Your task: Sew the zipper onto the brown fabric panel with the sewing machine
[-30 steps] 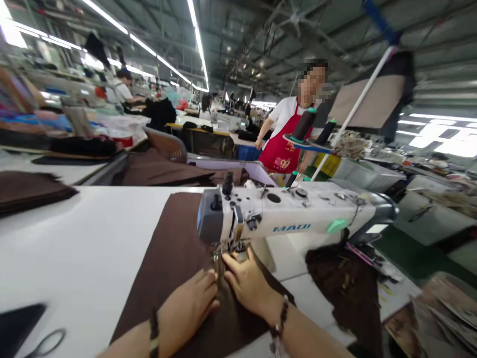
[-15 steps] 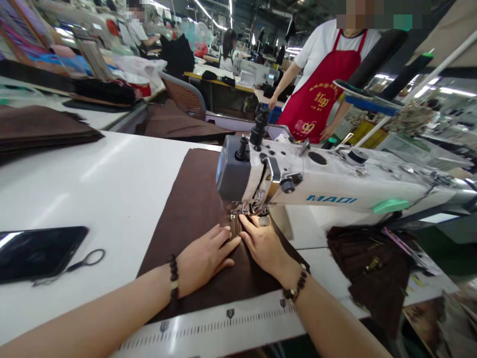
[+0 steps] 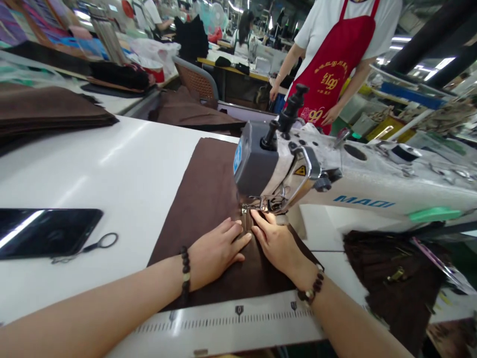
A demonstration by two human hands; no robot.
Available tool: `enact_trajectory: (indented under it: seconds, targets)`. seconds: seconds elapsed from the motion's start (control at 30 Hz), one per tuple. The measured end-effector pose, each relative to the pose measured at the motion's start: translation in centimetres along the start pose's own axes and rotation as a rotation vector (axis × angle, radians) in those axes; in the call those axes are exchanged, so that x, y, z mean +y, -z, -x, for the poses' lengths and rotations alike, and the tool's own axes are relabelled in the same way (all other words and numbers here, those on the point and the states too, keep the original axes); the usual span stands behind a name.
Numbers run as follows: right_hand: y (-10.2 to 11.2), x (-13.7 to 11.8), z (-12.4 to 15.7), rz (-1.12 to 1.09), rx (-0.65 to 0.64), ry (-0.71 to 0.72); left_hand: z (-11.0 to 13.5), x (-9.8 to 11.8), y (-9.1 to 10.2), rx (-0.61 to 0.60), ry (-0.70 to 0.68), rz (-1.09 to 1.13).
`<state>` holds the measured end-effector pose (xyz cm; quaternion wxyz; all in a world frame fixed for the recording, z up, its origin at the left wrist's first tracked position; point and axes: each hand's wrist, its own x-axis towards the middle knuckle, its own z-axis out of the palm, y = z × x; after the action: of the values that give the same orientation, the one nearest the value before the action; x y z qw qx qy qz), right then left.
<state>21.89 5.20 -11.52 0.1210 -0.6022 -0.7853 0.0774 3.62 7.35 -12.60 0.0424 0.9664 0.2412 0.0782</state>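
Observation:
A brown fabric panel (image 3: 201,199) lies flat on the white table and runs beneath the head of a sewing machine (image 3: 257,159). My left hand (image 3: 216,253) rests on the panel with fingers stretched out, left of a narrow zipper strip (image 3: 246,221) by the presser foot. My right hand (image 3: 278,243) lies on the other side of the strip, fingers extended and pressing the cloth close to the needle area. The fingertips of both hands nearly meet at the strip. The needle itself is hard to make out.
A phone (image 3: 48,232) with a ring strap lies at the left. Stacked brown cloth (image 3: 55,112) sits behind it. Dark brown pieces (image 3: 395,283) with a metal zipper pull lie at the right. A ruler strip (image 3: 208,323) edges the table. A person in a red apron (image 3: 328,69) stands beyond the machine.
The camera view has shifted, so the scene sits further right and slightly higher. Both hands keep nearly the same place on the brown fabric panel.

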Motion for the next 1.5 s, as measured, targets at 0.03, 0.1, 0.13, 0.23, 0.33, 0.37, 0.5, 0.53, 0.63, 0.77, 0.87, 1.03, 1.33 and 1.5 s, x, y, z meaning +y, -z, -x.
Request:
enact_trajectory:
  seconds: [0.03,0.1,0.13,0.23,0.33,0.37,0.5,0.53,0.63,0.77,0.87,1.03,1.33,1.5]
  targets:
    - [0.0,0.0,0.0,0.015,0.001,-0.001,0.0,0.0,0.0,0.005,0.0,0.001]
    - [0.0,0.0,0.0,0.034,0.001,-0.001,0.0,0.0,-0.1,0.017,-0.005,0.005]
    - [0.0,0.0,0.0,0.04,0.004,0.002,0.0,0.0,-0.1,0.024,-0.007,0.005]
    - [0.0,0.0,0.0,0.047,0.008,0.017,-0.1,0.0,-0.2,0.036,-0.007,0.016]
    - [-0.1,0.3,-0.1,0.048,0.003,0.027,-0.2,0.1,-0.1,0.038,0.003,0.029]
    - [-0.1,0.4,-0.2,0.052,0.004,0.03,-0.3,0.1,-0.1,0.037,0.005,0.031]
    - [-0.2,0.6,-0.3,0.082,0.022,0.033,-0.4,0.0,-0.1,0.038,0.009,0.034]
    - [-0.2,0.6,-0.3,0.088,0.023,0.032,-0.4,-0.1,-0.2,0.037,0.009,0.033]
    - [-0.3,0.5,-0.4,0.09,0.031,0.037,-0.3,-0.3,-0.2,0.035,0.012,0.026]
    - [-0.1,0.4,-0.5,0.093,0.027,0.036,-0.5,-0.6,-0.1,0.028,0.01,0.032]
    - [0.1,0.4,-0.7,0.098,-0.014,0.033,-0.7,-0.7,0.1,0.015,0.01,0.037]
    - [0.1,0.6,-1.3,0.09,0.014,0.052,-1.0,-1.2,0.2,0.019,0.006,0.046]
    - [-0.1,1.1,-2.5,0.108,-0.024,0.033,-1.8,-2.5,0.4,0.032,0.02,0.047]
    - [-0.2,1.4,-3.0,0.169,-0.054,0.048,-2.0,-3.2,0.1,0.057,0.009,0.048]
